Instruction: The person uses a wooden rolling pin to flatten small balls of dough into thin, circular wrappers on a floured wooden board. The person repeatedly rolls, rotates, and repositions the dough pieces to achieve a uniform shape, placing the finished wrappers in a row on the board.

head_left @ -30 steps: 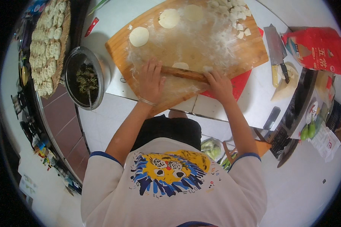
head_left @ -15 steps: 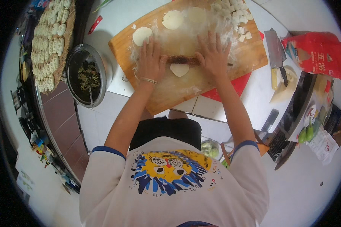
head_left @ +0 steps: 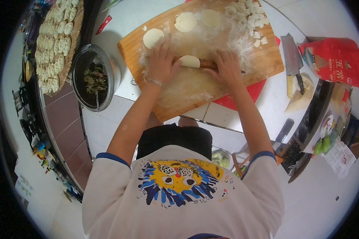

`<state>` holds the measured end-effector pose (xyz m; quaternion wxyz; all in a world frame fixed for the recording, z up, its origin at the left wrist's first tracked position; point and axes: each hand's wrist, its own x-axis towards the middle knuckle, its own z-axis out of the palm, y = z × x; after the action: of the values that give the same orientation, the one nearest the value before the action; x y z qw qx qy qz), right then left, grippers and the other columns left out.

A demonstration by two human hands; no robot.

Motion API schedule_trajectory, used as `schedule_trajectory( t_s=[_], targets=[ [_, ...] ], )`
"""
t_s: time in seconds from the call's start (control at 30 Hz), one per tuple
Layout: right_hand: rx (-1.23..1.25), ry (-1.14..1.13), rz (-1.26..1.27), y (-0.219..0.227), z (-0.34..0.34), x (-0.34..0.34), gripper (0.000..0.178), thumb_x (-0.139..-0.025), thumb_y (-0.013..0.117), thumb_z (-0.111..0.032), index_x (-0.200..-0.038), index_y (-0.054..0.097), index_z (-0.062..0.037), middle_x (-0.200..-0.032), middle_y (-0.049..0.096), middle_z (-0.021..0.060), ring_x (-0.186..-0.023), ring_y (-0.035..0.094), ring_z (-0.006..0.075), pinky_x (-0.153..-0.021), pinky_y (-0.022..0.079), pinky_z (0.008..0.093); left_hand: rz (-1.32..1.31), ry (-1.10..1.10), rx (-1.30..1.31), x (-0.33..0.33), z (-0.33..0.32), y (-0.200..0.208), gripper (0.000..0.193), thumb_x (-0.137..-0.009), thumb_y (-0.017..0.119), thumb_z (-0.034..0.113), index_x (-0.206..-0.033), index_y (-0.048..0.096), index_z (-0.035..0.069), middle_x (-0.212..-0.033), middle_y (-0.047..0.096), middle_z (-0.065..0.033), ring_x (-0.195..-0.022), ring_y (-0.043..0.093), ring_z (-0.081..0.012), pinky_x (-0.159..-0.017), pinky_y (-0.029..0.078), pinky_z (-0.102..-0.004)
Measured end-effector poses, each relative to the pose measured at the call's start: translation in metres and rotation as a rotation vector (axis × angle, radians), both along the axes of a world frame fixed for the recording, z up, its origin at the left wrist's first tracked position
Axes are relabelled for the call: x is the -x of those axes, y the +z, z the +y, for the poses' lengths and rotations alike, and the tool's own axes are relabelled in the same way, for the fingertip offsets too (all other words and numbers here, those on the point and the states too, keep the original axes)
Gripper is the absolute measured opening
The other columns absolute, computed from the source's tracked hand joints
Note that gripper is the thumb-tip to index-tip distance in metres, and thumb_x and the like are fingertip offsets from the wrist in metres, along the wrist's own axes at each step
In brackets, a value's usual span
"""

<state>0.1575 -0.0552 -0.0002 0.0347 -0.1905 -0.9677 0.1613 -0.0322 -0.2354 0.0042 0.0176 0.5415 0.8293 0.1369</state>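
On a floured wooden board [head_left: 183, 89], a dark brown rolling pin [head_left: 208, 64] lies crosswise under both my hands. Over the pin's middle lies a pale round dough wrapper [head_left: 190, 61], partly curled onto it. My left hand [head_left: 160, 61] rests on the pin's left part, fingers stretched forward and slightly blurred. At the other end my right hand [head_left: 227, 67] lies on the pin with fingers spread and palm down. Beyond the hands are flat dough rounds: one left [head_left: 153, 38], one in the middle [head_left: 185, 22], one farther right [head_left: 210, 18].
Small dough pieces [head_left: 253, 18] cluster at the board's far right. A metal bowl of dark green filling [head_left: 95, 79] with a spoon stands left, near a tray of shaped dumplings [head_left: 56, 47]. To the right lie a cleaver [head_left: 292, 53], a knife [head_left: 300, 83] and a red bag [head_left: 334, 61].
The dough wrapper, flat on my side of the pin before, now lies up over the pin. My hands have shifted slightly toward me and stay on the pin.
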Motion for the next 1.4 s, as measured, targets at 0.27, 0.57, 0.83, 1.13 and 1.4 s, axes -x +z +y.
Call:
schedule_trajectory(
  t_s=[0.27, 0.57, 0.83, 1.13, 1.4],
  targets=[
    [-0.105, 0.057, 0.133, 0.008, -0.017, -0.038, 0.039, -0.078, 0.069, -0.022, -0.114, 0.059, -0.0102, -0.102, 0.06, 0.0081, -0.09, 0.061, 0.0276, -0.074, 0.05, 0.0387, -0.626, -0.182, 0.06, -0.009, 0.027, 0.023, 0.028, -0.082, 0.069, 0.02, -0.105, 0.063, 0.005, -0.112, 0.062, -0.0163, -0.108, 0.056, -0.0327, -0.093, 0.044, -0.0428],
    [0.766, -0.47, 0.033, 0.016, -0.037, -0.087, 0.037, -0.091, 0.062, -0.035, -0.106, 0.062, -0.0011, -0.085, 0.065, 0.0176, -0.076, 0.064, 0.0365, -0.065, 0.049, 0.044, -0.916, -0.205, 0.039, -0.038, 0.033, 0.068, 0.016, -0.083, 0.068, 0.01, -0.097, 0.063, 0.004, -0.094, 0.067, -0.0131, -0.09, 0.064, -0.0281, -0.076, 0.05, -0.0364],
    [0.563, -0.592, 0.059, 0.027, -0.025, -0.101, 0.034, -0.087, 0.068, -0.027, -0.111, 0.06, -0.0027, -0.09, 0.067, 0.0176, -0.081, 0.064, 0.0372, -0.068, 0.05, 0.042, -1.007, 0.142, -0.003, -0.032, 0.042, 0.002, 0.042, -0.085, 0.069, 0.016, -0.121, 0.054, 0.002, -0.113, 0.06, -0.0162, -0.105, 0.058, -0.0249, -0.091, 0.047, -0.0362],
    [0.063, -0.156, -0.031, 0.01, -0.03, -0.06, 0.045, -0.085, 0.065, -0.038, -0.123, 0.058, -0.0148, -0.13, 0.052, 0.0152, -0.118, 0.052, 0.034, -0.095, 0.044, 0.045, -0.079, -0.042, 0.049, -0.034, -0.01, 0.0, 0.056, -0.092, 0.055, 0.03, -0.14, 0.041, 0.005, -0.149, 0.035, -0.0174, -0.139, 0.03, -0.0355, -0.114, 0.021, -0.0509],
    [-0.192, -0.234, -0.019, -0.007, -0.037, -0.06, 0.066, -0.085, 0.059, -0.049, -0.141, 0.044, -0.0182, -0.15, 0.031, 0.0194, -0.138, 0.029, 0.0405, -0.11, 0.02, 0.0587, -0.137, -0.144, 0.102, -0.029, -0.015, -0.009, 0.06, -0.092, 0.053, 0.033, -0.144, 0.037, 0.007, -0.153, 0.032, -0.0133, -0.141, 0.027, -0.0364, -0.116, 0.018, -0.0521]
  ],
)
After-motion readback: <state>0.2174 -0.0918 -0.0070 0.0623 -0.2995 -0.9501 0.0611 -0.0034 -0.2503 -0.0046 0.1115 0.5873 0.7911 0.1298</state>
